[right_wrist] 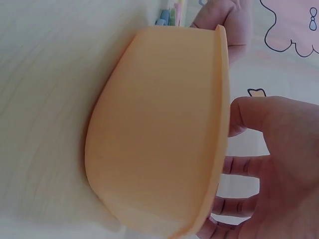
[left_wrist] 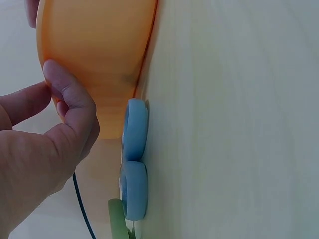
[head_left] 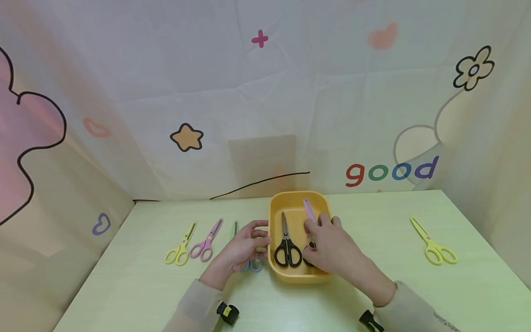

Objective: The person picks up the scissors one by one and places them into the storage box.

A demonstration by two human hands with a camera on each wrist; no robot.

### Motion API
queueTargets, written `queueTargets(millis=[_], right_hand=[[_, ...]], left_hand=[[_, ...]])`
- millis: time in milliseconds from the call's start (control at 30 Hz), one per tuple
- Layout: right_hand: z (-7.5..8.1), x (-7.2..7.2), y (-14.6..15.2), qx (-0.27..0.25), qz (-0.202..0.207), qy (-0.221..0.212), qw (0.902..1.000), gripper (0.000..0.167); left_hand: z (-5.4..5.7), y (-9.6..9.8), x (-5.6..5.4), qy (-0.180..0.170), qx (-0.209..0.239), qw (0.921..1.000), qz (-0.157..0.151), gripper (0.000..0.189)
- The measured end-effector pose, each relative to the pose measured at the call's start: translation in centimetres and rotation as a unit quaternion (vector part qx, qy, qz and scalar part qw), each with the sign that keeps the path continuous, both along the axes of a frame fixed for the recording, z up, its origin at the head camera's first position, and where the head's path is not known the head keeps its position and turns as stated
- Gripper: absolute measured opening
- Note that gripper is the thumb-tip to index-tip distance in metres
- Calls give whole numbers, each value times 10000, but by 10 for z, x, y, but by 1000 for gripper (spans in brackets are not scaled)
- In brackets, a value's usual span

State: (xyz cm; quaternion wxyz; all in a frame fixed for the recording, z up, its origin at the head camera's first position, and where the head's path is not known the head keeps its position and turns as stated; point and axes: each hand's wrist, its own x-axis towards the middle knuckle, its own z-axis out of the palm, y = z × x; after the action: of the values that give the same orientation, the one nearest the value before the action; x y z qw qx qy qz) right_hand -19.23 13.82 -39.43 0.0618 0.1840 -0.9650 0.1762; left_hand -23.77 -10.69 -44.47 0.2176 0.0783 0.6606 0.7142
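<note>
A yellow plastic bin [head_left: 299,278] stands at the middle of the table. My left hand [head_left: 247,244] holds its left rim, thumb and fingertips meeting there in the left wrist view. Reaching over the right side, my right hand [head_left: 329,246] grips purple scissors [head_left: 309,210], blade pointing away and handles mostly hidden by the fingers. Black-handled scissors [head_left: 286,249] lie in the bin on the left. Another black handle [head_left: 308,262] shows partly under my right hand. Blue scissors handles [left_wrist: 134,159] and a green handle [left_wrist: 117,219] lie close by the left hand.
Left of the bin lie pink scissors [head_left: 204,246] and yellow scissors [head_left: 179,252]. Another pair of yellow scissors [head_left: 433,246] lies far right on the pale table [head_left: 373,221]. A printed cloth [head_left: 265,106] hangs behind the table's back edge.
</note>
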Motion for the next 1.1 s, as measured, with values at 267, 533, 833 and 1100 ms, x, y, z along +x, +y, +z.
queueTargets(millis=[267,533,833,1100], right_hand=[[-11,-3,-10,88,-38,-236,9997,24],[-18,-3,-13,241,-144,-364,9989,23],[-25,-8,-16,744,-261,-585,9952,24],[-27,-7,-18,923,-233,-463,9944,20]], left_hand=[[0,0,0,-33,-6,10000,-27,53],[1,0,1,-45,-3,10000,-37,53],[1,1,0,-62,30,10000,-39,53],[1,0,-1,-116,15,9999,-8,54]])
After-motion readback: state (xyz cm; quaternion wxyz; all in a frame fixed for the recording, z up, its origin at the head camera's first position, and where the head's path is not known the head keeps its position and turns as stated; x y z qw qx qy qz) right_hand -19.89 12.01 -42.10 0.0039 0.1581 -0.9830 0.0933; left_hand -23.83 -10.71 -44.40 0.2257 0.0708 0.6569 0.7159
